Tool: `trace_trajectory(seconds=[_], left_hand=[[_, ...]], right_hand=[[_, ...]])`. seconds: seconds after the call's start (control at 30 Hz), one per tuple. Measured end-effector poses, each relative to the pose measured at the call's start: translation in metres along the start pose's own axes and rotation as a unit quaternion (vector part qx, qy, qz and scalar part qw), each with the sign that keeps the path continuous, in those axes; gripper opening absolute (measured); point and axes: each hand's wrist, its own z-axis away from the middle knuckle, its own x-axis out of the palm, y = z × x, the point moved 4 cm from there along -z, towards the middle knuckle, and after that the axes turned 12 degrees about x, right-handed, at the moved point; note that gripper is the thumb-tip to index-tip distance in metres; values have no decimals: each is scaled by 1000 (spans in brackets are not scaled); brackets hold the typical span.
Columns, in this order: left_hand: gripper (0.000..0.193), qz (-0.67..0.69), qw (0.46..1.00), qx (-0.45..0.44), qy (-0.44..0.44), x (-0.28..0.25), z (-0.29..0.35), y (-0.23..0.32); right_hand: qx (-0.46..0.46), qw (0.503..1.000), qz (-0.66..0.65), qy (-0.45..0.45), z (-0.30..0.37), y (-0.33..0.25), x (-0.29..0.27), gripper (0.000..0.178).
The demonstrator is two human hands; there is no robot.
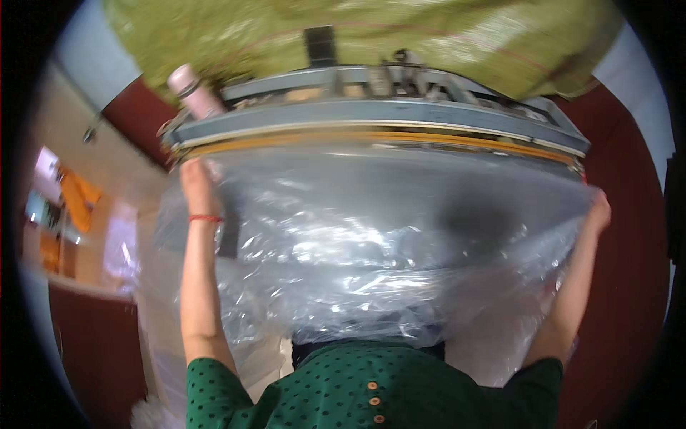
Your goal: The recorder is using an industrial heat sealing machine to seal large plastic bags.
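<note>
A wide sheet of clear plastic film (343, 236) stretches between my two hands, its far edge along the front of a long grey metal machine (371, 112). My left hand (196, 179) grips the film's far left corner, close to the machine's left end; a red cord circles that wrist. Out past the machine's right end, my right hand (599, 211) is closed on the film's right corner. Between the hands the far edge is pulled fairly straight, while the nearer part hangs crumpled and shiny toward my body. An orange-yellow strip (386, 136) runs along the machine's front, just beyond the film.
A pink bottle (195, 91) leans at the machine's far left. Behind the machine lies a large yellow-green woven sheet (429, 36). On the left is a pale surface with orange items (78, 196). More plastic (153, 415) gathers at the lower left.
</note>
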Motion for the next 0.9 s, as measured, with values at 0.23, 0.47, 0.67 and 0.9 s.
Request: trace_trajectory(seconds=[0.23,0.47,0.67,0.9], left_hand=[[18,-168,980,88,58,-38,-64,-148],[20,-22,998,45,34,-13,-77,-164],[17,-13,996,20,82,-35,-85,-177],[24,-73,990,-70,99,-27,-69,-139]], right_hand=[[-97,990,-101,6,3,6,129,18],[-83,991,-108,16,-4,-7,140,20],[-84,994,-47,54,-16,2,142,15],[-7,971,-229,-69,-4,-3,132,9]])
